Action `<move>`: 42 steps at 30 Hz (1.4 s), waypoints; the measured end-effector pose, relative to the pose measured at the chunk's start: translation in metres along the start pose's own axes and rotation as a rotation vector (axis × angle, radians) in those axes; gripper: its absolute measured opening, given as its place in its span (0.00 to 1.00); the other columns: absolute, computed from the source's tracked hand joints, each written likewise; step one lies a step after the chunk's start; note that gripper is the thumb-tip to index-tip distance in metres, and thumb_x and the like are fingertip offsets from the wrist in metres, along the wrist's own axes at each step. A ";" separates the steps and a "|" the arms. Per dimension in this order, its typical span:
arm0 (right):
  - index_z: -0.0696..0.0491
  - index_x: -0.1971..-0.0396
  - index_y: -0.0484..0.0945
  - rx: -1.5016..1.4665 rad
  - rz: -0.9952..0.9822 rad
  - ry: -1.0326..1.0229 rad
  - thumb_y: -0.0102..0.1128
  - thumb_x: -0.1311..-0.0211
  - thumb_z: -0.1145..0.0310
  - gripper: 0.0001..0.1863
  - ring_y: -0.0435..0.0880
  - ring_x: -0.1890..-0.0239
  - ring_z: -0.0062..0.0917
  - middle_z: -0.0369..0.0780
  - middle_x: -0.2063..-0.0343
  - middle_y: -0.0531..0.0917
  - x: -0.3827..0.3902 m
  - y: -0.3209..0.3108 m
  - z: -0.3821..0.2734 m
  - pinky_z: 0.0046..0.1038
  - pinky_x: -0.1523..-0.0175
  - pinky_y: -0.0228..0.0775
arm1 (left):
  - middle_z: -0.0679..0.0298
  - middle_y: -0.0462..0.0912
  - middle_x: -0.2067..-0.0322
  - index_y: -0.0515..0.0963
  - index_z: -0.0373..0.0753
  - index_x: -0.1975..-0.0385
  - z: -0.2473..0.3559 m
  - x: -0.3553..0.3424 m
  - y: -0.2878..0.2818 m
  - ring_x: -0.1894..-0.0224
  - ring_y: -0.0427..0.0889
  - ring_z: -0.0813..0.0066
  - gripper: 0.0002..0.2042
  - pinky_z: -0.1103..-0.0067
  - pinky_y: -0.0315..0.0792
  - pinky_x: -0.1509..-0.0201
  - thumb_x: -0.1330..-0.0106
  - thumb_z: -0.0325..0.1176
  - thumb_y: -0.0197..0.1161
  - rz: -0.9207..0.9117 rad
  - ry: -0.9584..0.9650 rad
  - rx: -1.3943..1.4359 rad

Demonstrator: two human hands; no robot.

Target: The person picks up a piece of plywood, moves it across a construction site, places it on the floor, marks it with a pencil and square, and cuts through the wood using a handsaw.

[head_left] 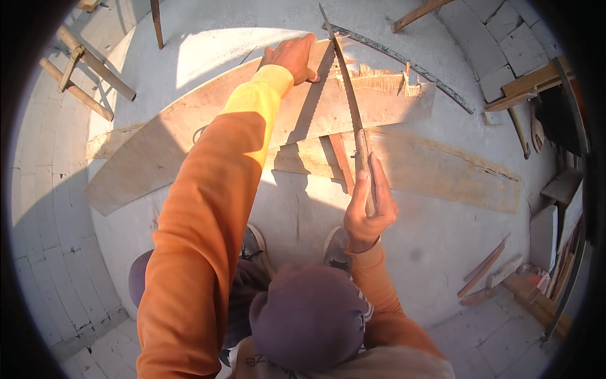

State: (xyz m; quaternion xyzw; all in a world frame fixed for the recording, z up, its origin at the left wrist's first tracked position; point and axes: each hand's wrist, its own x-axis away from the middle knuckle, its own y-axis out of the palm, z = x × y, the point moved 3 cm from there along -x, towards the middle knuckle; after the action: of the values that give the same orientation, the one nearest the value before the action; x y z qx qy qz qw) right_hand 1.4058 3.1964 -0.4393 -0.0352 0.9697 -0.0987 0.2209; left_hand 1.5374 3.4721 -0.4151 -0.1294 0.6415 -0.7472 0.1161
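A long plywood board (170,139) slants across in front of me, its right end ragged with splinters. My left hand (291,58) is closed over its far edge, the thumb lying on the face. In my right hand (371,215) is the wooden handle of a handsaw (348,88), my fingers wrapped round it. The toothed blade points away from me across the board, just right of my left hand, and throws a dark shadow on the wood. How deep the blade sits in the board I cannot tell.
Beneath the board lies a second plank (442,164), with a reddish wood strip (341,163) crossing it. A wooden frame (82,69) stands at the far left. Scrap wood (483,268) and tools are piled along the right. My shoes (338,246) are close behind the planks.
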 end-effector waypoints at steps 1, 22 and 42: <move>0.69 0.45 0.80 0.012 0.005 -0.040 0.62 0.38 0.85 0.20 0.92 0.57 0.32 0.55 0.53 0.88 0.006 -0.005 0.001 0.25 0.56 0.82 | 0.56 0.84 0.46 0.69 0.44 0.39 -0.001 0.004 0.001 0.39 0.80 0.51 0.38 0.49 0.68 0.38 0.50 0.43 0.83 0.023 0.007 0.009; 0.69 0.46 0.81 0.128 -0.043 -0.021 0.62 0.39 0.86 0.19 0.92 0.57 0.32 0.54 0.54 0.88 0.032 -0.031 -0.013 0.24 0.56 0.82 | 0.60 0.86 0.48 0.71 0.46 0.43 -0.002 0.005 -0.003 0.41 0.81 0.52 0.35 0.50 0.68 0.40 0.51 0.42 0.83 0.007 -0.022 0.002; 0.66 0.45 0.81 0.064 -0.010 -0.113 0.63 0.37 0.83 0.19 0.93 0.59 0.31 0.52 0.55 0.89 0.033 -0.014 0.015 0.25 0.57 0.82 | 0.61 0.85 0.45 0.71 0.46 0.40 0.000 0.009 -0.002 0.39 0.80 0.54 0.36 0.50 0.67 0.39 0.50 0.40 0.82 0.031 -0.034 -0.001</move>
State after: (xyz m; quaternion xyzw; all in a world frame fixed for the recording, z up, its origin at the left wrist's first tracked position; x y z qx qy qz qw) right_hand 1.3830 3.1762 -0.4634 -0.0385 0.9517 -0.1288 0.2760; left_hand 1.5284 3.4694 -0.4126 -0.1321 0.6417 -0.7427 0.1383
